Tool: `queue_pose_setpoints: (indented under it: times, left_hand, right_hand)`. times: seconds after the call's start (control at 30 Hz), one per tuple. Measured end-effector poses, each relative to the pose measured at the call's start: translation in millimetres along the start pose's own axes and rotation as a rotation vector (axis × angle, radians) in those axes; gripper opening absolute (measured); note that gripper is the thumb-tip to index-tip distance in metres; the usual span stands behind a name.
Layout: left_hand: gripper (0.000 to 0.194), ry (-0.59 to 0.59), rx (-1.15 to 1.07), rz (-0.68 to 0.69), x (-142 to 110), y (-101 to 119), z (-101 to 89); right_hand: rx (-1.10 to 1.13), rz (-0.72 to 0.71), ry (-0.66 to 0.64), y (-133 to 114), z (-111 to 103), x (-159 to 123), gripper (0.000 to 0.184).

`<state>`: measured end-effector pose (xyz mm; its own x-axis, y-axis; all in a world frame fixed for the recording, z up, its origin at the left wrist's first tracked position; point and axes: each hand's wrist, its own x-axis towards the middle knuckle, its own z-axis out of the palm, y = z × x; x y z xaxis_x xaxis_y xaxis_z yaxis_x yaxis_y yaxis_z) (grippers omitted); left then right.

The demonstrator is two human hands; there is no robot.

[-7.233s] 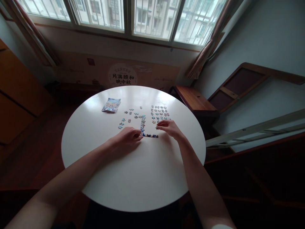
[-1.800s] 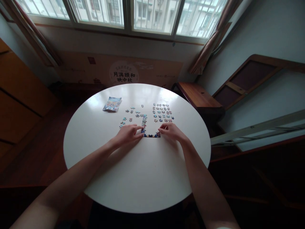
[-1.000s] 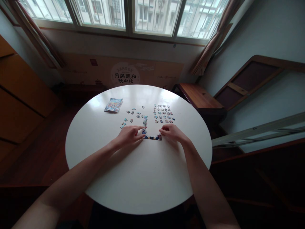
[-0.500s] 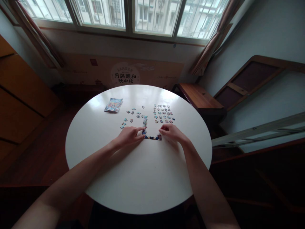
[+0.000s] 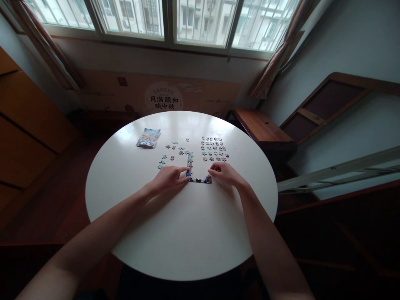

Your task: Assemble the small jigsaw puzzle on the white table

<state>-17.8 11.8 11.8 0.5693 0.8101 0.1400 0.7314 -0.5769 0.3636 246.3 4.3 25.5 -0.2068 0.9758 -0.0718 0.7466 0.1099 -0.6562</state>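
Note:
On the white round table (image 5: 175, 246), joined jigsaw pieces (image 5: 200, 181) form an L-shaped border, one strip up the left and one along the near side. My left hand (image 5: 170, 177) rests against the left strip, its index finger and thumb apart and touching the border near the corner. At the right end of the near strip, my right hand (image 5: 224, 173) has thumb and index finger pinched together on a puzzle piece, mostly hidden by the fingers. Loose puzzle pieces (image 5: 214, 148) lie in rows beyond my right hand. More loose pieces (image 5: 172, 158) are scattered beyond the left hand.
A colourful printed picture sheet (image 5: 148, 138) lies on the table's far left. Behind the table, a wooden bench (image 5: 261, 125) stands at the right. Windows (image 5: 203, 21) and a printed banner (image 5: 200, 89) are along the far wall.

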Motion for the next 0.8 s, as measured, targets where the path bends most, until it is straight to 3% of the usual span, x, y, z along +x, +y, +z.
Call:
queue_pose_setpoints:
  times: [0.33, 0.5, 0.63, 0.8]
  left_hand:
    - [0.046, -0.008, 0.003, -0.008, 0.4, 0.6, -0.3]
    - [0.046, -0.025, 0.001, -0.001, -0.2, 1.0, -2.2]
    - [0.047, -0.038, 0.007, 0.003, -0.4, 2.3, -4.5]
    - [0.045, -0.038, 0.016, 0.014, -0.7, 3.1, -5.9]
  right_hand:
    - [0.017, -0.011, 0.012, 1.2, 1.6, -0.2, 0.021]
    - [0.063, -0.053, 0.148, 3.0, 2.2, 7.1, 0.021]
    - [0.061, -0.117, 0.258, -0.5, -4.3, 25.3, 0.019]
    - [-0.070, -0.165, 0.204, -15.9, -12.2, 68.5, 0.017]
